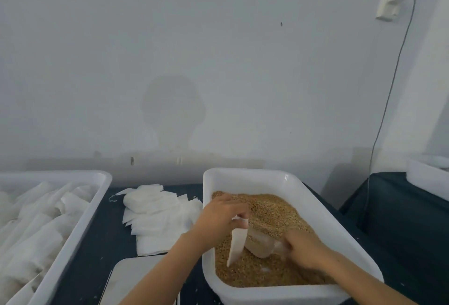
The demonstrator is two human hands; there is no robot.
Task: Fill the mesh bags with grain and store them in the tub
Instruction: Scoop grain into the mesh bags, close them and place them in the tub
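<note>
Pinching the limp, feather-light mesh bag (237,241) by its rim, my left hand (220,217) held it open; at 3 o'clock, my right hand (303,247) gripped the scoop (262,244) over loose grain (274,210).

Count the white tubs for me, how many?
3: the grain tub under both hands, the bag tub at the left, and a third tub, partly cut off, at the far right.

Both bare forearms are extended forward from the lower edge. The left hand (222,216) is held palm-down, a thin white mesh bag (237,241) pinched beneath its curled fingertips. The right hand (305,248) is closed around a clear plastic scoop (263,244) projecting leftward from its fingers.
</note>
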